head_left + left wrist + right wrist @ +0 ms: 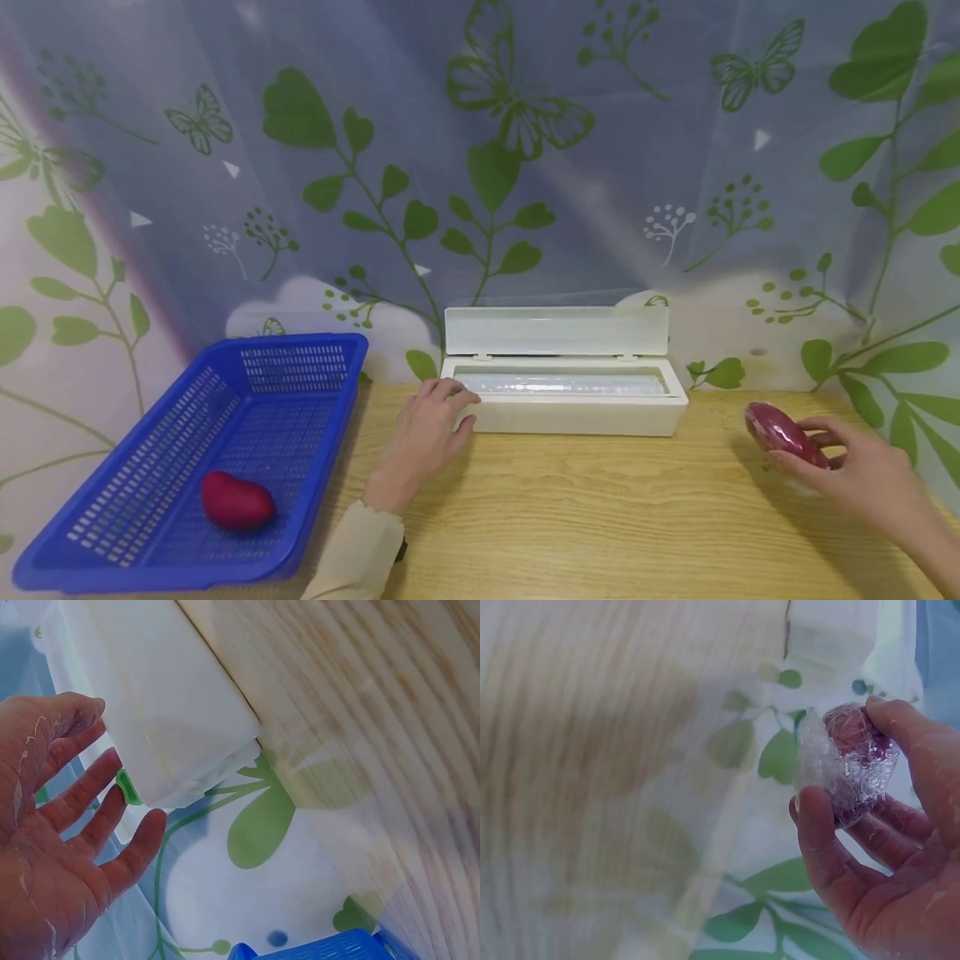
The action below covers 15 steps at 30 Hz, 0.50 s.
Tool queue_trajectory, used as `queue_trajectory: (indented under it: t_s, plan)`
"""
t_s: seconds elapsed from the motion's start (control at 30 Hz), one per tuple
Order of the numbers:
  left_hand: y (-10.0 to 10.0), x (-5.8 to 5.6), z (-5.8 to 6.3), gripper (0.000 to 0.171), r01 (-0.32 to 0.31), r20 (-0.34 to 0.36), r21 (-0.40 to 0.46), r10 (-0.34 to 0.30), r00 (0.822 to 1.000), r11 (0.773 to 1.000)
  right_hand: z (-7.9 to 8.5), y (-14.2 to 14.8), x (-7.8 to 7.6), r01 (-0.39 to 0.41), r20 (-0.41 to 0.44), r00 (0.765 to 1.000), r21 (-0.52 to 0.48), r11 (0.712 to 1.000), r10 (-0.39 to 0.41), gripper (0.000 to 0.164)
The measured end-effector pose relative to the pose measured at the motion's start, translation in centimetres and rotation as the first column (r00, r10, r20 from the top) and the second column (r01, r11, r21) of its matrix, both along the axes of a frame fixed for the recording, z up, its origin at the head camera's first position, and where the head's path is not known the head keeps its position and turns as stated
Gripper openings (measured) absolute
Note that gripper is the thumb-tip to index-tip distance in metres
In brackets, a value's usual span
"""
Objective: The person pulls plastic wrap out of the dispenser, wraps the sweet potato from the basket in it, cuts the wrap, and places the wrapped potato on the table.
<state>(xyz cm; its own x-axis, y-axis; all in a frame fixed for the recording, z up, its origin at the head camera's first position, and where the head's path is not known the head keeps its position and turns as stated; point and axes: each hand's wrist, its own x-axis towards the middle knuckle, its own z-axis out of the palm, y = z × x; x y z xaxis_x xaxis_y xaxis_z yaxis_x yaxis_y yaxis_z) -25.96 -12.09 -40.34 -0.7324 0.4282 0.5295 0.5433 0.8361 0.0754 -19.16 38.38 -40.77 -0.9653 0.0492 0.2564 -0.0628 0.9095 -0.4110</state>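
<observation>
A white cling film dispenser box (577, 418) stands against the backdrop with its lid (555, 332) raised. Inside lies a pale, shiny film roll (562, 383). My left hand (423, 433) is at the box's left end, fingers loosely spread around the corner and fingertips right at its edge. A small green piece (127, 787) shows by those fingers in the left wrist view. Off to the right, my right hand (873, 475) holds a dark red mango-shaped fruit (783, 432) above the table, between thumb and fingers. Clear, crinkled film (821, 761) covers the fruit.
A blue plastic basket (322, 483) stands on the left, with one red mango-shaped fruit (237, 502) on its bottom. Beneath everything is a wood-grain table (585, 517). A leaf-and-butterfly patterned cloth (420, 167) hangs close behind the box.
</observation>
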Motion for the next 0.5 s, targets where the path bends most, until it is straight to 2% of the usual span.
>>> queue_trajectory:
  t_s: [0.27,0.5]
  plan:
    - [-0.1,-0.1,-0.1,0.018,0.010,-0.036,-0.005,-0.010,0.999,1.000,-0.6,2.3,-0.8,0.045,0.041,0.998,0.039,0.998,-0.046,0.073]
    - [0.0,-0.1,-0.1,0.020,0.005,-0.039,-0.026,-0.006,0.999,1.000,-0.7,3.9,-0.8,0.062,0.102,0.992,0.089,0.994,-0.071,0.080]
